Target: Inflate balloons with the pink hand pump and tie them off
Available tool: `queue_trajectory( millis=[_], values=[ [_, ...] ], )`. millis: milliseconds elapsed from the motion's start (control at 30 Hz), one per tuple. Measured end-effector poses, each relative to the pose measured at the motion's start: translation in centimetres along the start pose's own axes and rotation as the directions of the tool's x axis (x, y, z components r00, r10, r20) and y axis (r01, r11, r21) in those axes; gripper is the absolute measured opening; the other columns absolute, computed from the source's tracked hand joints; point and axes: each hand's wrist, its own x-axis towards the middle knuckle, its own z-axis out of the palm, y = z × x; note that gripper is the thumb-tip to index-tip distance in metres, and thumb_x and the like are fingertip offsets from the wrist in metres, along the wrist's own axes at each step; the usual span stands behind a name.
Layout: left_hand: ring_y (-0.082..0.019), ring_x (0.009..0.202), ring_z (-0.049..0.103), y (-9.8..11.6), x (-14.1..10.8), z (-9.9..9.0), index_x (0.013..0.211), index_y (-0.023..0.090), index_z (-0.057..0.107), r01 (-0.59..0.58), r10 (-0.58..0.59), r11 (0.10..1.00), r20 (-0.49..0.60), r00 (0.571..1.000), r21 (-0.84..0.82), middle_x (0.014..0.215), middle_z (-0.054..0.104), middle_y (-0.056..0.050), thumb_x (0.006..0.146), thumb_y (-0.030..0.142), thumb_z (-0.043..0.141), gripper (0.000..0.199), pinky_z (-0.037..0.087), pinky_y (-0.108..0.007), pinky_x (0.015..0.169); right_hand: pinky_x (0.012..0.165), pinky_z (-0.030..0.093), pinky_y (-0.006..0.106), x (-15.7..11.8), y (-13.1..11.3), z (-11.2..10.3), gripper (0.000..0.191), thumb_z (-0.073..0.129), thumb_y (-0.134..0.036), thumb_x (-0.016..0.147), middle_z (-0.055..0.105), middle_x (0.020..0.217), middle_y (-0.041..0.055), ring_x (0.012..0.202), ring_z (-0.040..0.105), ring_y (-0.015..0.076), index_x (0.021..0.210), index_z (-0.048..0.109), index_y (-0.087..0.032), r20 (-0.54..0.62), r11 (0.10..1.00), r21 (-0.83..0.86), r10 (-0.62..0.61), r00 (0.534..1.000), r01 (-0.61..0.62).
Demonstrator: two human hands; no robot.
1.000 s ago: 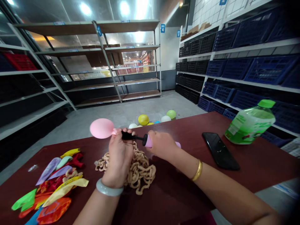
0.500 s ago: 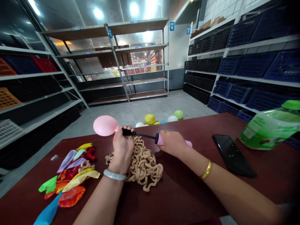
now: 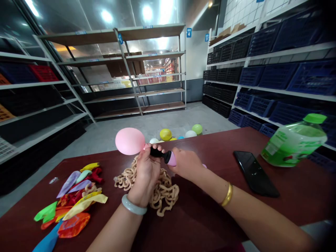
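A partly filled pink balloon sits on the nozzle end of a black and pink balloon pump. My left hand is closed round the pump's black end and the balloon's neck. The pump's pink body is gripped in my right hand, close beside the left; little of the black rod shows between them. Beneath my left hand lies a tangled heap of tan, rope-like pieces, partly hidden by the wrist. To the left is a pile of flat, uninflated balloons in many colours.
A black phone and a green-capped bottle of green liquid stand on the right of the dark red table. Inflated balloons lie on the floor beyond. Shelves and blue crates line the room.
The pump's rod has slid in, bringing my hands closer together. My left hand and the pink balloon have moved right, and the balloon looks somewhat larger.
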Motion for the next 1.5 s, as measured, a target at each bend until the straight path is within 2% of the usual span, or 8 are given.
queue_trajectory(
  millis=[167,300,433,633,867,1000,1267,1500],
  values=[
    [-0.02,0.098,0.064,0.6,0.1,0.1,0.092,0.016,0.065,0.047,-0.043,0.998,0.114,0.993,-0.03,0.098,0.065,-0.006,0.082,0.024,0.074,0.016,0.051,-0.04,0.095,0.065,0.046,0.033,0.7,1.0,0.0,0.036,0.058,-0.051,0.082,0.073,0.093,0.0103,0.084,0.071,0.0307,0.1,0.057,-0.021,0.034,0.996,0.044,0.075,0.997,-0.077],
    [-0.027,0.116,0.061,0.6,-0.1,0.3,0.11,0.016,0.064,0.075,-0.076,0.997,0.152,0.985,0.01,0.122,0.065,-0.014,0.085,0.034,0.072,0.031,0.05,-0.042,0.099,0.066,0.045,0.033,0.7,1.5,-0.9,0.041,0.06,-0.053,0.081,0.073,0.096,0.0107,0.086,0.07,0.0304,0.106,0.057,-0.02,0.052,0.994,0.059,0.087,0.995,-0.09],
    [-0.026,0.112,0.065,0.7,0.0,-0.1,0.117,0.021,0.06,0.035,-0.043,0.997,0.118,0.992,0.068,0.119,0.068,-0.013,0.084,0.035,0.073,0.038,0.053,-0.043,0.094,0.066,0.045,0.033,0.2,1.2,-1.3,0.043,0.062,-0.053,0.081,0.073,0.098,0.0099,0.086,0.07,0.0298,0.11,0.059,-0.021,0.068,0.995,0.078,0.065,0.996,-0.07],
    [-0.027,0.104,0.067,-0.3,-0.6,0.6,0.094,0.019,0.059,0.006,-0.018,0.995,0.115,0.993,0.103,0.106,0.069,-0.012,0.084,0.034,0.072,0.023,0.054,-0.045,0.088,0.068,0.044,0.032,0.1,1.2,-0.9,0.043,0.058,-0.052,0.084,0.073,0.102,0.0083,0.091,0.069,0.0298,0.115,0.058,-0.023,0.073,0.99,0.138,0.008,0.997,-0.018],
    [-0.013,0.071,0.058,-1.1,-1.6,1.9,0.086,0.02,0.055,-0.085,0.083,0.994,0.036,0.996,0.063,0.078,0.058,-0.001,0.089,0.028,0.064,0.013,0.051,-0.03,0.073,0.064,0.045,0.033,-0.4,-0.2,-1.0,0.036,0.058,-0.051,0.082,0.072,0.087,0.0102,0.08,0.071,0.0303,0.1,0.057,-0.019,0.031,0.997,0.061,0.053,0.998,-0.055],
    [-0.015,0.07,0.057,0.4,-0.6,1.3,0.084,0.02,0.053,-0.082,0.082,0.996,0.004,0.997,0.033,0.078,0.057,-0.002,0.087,0.028,0.066,0.015,0.049,-0.03,0.069,0.064,0.046,0.033,-0.4,-0.4,-1.0,0.037,0.057,-0.052,0.083,0.072,0.089,0.0102,0.081,0.071,0.0302,0.101,0.057,-0.02,0.038,0.998,0.048,0.029,0.999,-0.031],
    [-0.015,0.067,0.054,7.2,3.2,-2.5,0.08,0.019,0.051,-0.249,0.248,0.968,-0.074,0.966,-0.002,0.073,0.053,-0.001,0.087,0.016,0.06,0.012,0.047,-0.028,0.063,0.06,0.039,0.031,0.8,2.3,-0.7,0.036,0.062,-0.051,0.078,0.073,0.092,0.0072,0.082,0.07,0.0286,0.098,0.059,-0.022,0.098,0.997,0.056,-0.057,0.994,0.052],
    [-0.015,0.075,0.053,6.4,2.4,-1.7,0.081,0.018,0.055,-0.245,0.248,0.968,0.061,0.967,-0.048,0.081,0.054,-0.002,0.09,0.03,0.063,0.017,0.049,-0.028,0.067,0.056,0.032,0.028,1.0,3.4,-1.2,0.039,0.068,-0.053,0.071,0.073,0.091,0.0054,0.081,0.068,0.0262,0.093,0.06,-0.022,0.155,0.99,0.13,-0.075,0.985,0.055]
  ],
)
